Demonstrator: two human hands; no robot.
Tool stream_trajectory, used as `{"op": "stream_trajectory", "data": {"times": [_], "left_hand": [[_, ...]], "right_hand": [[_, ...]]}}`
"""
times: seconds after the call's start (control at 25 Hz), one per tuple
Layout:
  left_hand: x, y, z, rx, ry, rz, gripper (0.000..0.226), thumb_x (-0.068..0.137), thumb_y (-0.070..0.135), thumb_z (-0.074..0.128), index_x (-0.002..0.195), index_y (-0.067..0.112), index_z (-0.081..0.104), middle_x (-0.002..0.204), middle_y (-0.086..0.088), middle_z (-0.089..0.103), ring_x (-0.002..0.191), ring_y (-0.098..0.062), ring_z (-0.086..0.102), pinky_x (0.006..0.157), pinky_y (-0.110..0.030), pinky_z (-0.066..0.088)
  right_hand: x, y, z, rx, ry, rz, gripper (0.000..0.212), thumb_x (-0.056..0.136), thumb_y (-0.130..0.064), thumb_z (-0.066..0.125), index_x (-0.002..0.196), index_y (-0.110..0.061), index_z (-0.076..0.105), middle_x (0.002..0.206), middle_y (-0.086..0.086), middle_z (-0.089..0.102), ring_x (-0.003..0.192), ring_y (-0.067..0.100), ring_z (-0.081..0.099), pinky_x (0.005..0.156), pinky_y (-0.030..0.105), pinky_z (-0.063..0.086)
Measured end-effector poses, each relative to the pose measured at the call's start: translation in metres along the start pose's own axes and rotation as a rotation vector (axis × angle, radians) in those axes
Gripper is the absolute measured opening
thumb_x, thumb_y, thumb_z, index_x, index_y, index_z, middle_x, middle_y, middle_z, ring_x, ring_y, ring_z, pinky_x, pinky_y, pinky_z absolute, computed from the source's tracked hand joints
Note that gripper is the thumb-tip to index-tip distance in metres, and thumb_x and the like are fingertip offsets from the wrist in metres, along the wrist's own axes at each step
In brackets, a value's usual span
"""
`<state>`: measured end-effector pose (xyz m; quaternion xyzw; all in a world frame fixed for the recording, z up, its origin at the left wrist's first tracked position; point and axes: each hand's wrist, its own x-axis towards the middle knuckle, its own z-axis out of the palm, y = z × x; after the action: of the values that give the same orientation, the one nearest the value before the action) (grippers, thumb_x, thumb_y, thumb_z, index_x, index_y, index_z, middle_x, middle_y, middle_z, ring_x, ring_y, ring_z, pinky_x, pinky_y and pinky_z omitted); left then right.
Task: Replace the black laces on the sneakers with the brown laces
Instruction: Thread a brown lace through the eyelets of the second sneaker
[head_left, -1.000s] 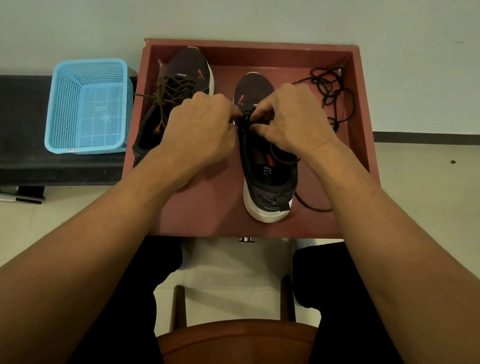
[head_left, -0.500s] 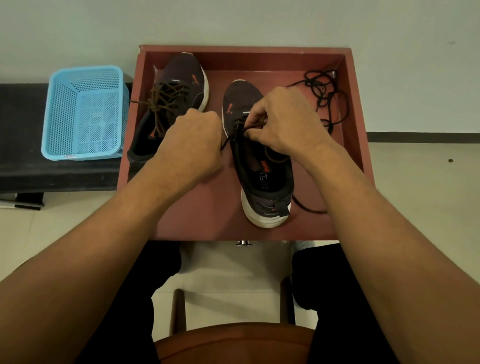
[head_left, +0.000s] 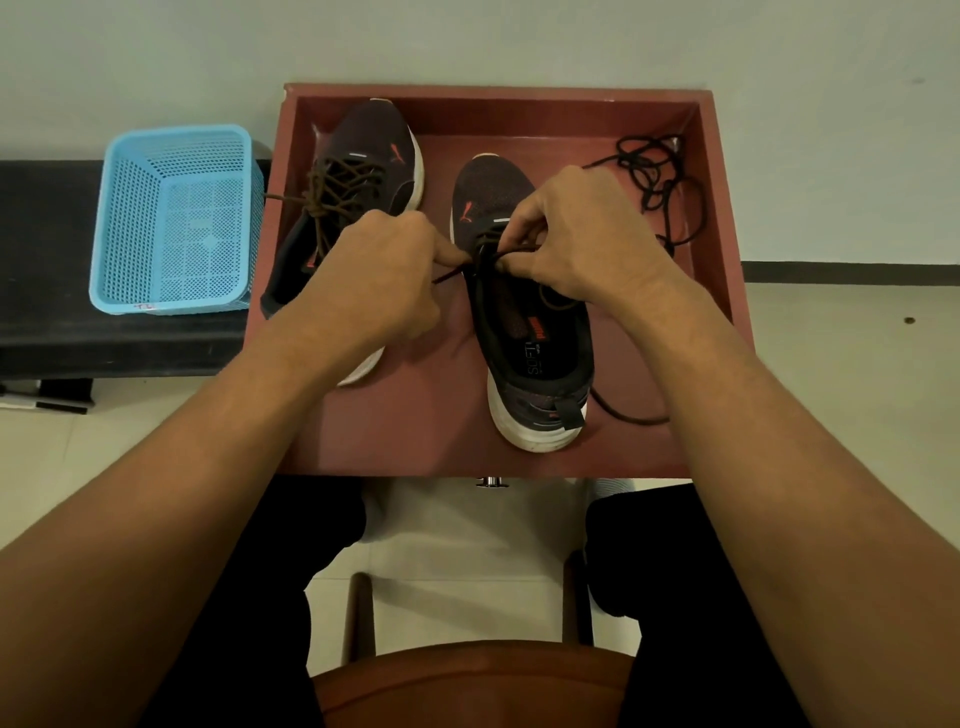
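Nearest us, the right sneaker (head_left: 540, 358) stands in the red tray (head_left: 415, 447) with its heel towards us and its toe pointing away, so its long axis runs straight out from our lap. A dark strand (head_left: 623, 415) trails from behind the heel to the right; we cannot tell its colour for certain.

Further along that axis, both our hands meet over the eyelets closest to the toe. The brown lace (head_left: 498, 256) lies crosswise to the shoe between them. Our left hand (head_left: 384, 280) comes in from the shoe's left side, fingers curled, pinching the lace's free end just beside the eyelet row. Our right hand (head_left: 587, 244) sits on top of the tongue, fingers curled down onto the lace at the eyelets. We judge the next pull goes leftwards, across the shoe.

Beyond, the left sneaker (head_left: 358, 197) is already laced in brown, and the black laces (head_left: 654, 182) lie heaped in the far right corner.
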<state>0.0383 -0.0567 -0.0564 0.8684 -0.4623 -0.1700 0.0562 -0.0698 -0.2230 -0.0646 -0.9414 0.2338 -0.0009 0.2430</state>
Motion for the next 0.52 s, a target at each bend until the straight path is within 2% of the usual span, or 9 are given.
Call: {"op": "stream_trajectory", "data": {"times": [0.08, 0.16, 0.24, 0.28, 0.36, 0.4, 0.52], "left_hand": [[-0.003, -0.004, -0.004, 0.024, -0.070, -0.001, 0.065, 0.089, 0.002, 0.063, 0.142, 0.039, 0.061, 0.068, 0.006, 0.060, 0.076, -0.019, 0.054, 0.085, -0.037, 0.055], [-0.004, -0.003, -0.002, -0.001, -0.054, -0.006, 0.062, 0.089, 0.005, 0.061, 0.140, 0.041, 0.063, 0.079, 0.004, 0.067, 0.080, -0.024, 0.061, 0.082, -0.038, 0.056], [-0.001, 0.001, 0.004, -0.079, 0.059, 0.028, 0.045, 0.090, 0.015, 0.062, 0.128, 0.038, 0.072, 0.097, 0.000, 0.076, 0.089, -0.031, 0.069, 0.082, -0.042, 0.059], [0.001, 0.002, 0.007, -0.121, 0.112, 0.044, 0.033, 0.092, 0.024, 0.065, 0.120, 0.036, 0.076, 0.100, -0.001, 0.077, 0.091, -0.031, 0.071, 0.082, -0.044, 0.061], [0.005, 0.005, 0.007, -0.176, 0.175, 0.024, 0.018, 0.092, 0.034, 0.070, 0.108, 0.033, 0.078, 0.094, -0.002, 0.076, 0.088, -0.028, 0.072, 0.082, -0.047, 0.062], [0.006, 0.006, 0.007, -0.190, 0.193, 0.007, 0.014, 0.092, 0.033, 0.072, 0.104, 0.031, 0.079, 0.087, -0.001, 0.075, 0.085, -0.026, 0.072, 0.082, -0.047, 0.062], [0.007, 0.001, 0.003, -0.141, 0.166, 0.015, 0.021, 0.092, 0.012, 0.068, 0.104, 0.023, 0.082, 0.061, 0.013, 0.056, 0.066, -0.016, 0.058, 0.088, -0.042, 0.060]], "right_hand": [[0.001, -0.001, -0.001, 0.009, -0.010, 0.001, 0.012, 0.083, -0.035, 0.086, 0.095, -0.031, 0.084, 0.082, -0.010, 0.065, 0.088, 0.012, 0.070, 0.080, 0.031, 0.059], [0.000, -0.003, -0.001, 0.024, -0.011, -0.003, 0.012, 0.084, -0.032, 0.085, 0.096, -0.030, 0.084, 0.085, -0.008, 0.070, 0.088, 0.012, 0.071, 0.081, 0.032, 0.061], [-0.001, -0.004, 0.000, 0.010, -0.003, -0.013, 0.014, 0.086, -0.030, 0.084, 0.100, -0.029, 0.084, 0.096, -0.004, 0.076, 0.092, 0.014, 0.072, 0.084, 0.033, 0.061], [-0.001, -0.004, 0.001, -0.003, 0.000, -0.024, 0.016, 0.087, -0.030, 0.083, 0.102, -0.029, 0.084, 0.101, -0.003, 0.078, 0.095, 0.015, 0.072, 0.085, 0.034, 0.061], [-0.001, -0.003, 0.001, -0.013, 0.003, -0.042, 0.018, 0.087, -0.030, 0.082, 0.105, -0.029, 0.083, 0.107, -0.002, 0.078, 0.100, 0.016, 0.071, 0.086, 0.033, 0.059], [-0.001, -0.002, 0.000, -0.013, 0.000, -0.039, 0.018, 0.087, -0.031, 0.082, 0.105, -0.029, 0.083, 0.105, -0.003, 0.077, 0.099, 0.015, 0.070, 0.084, 0.032, 0.058], [0.000, 0.000, -0.001, 0.001, -0.019, 0.009, 0.014, 0.086, -0.035, 0.084, 0.099, -0.031, 0.084, 0.078, -0.014, 0.066, 0.084, 0.010, 0.065, 0.076, 0.028, 0.054]]}}
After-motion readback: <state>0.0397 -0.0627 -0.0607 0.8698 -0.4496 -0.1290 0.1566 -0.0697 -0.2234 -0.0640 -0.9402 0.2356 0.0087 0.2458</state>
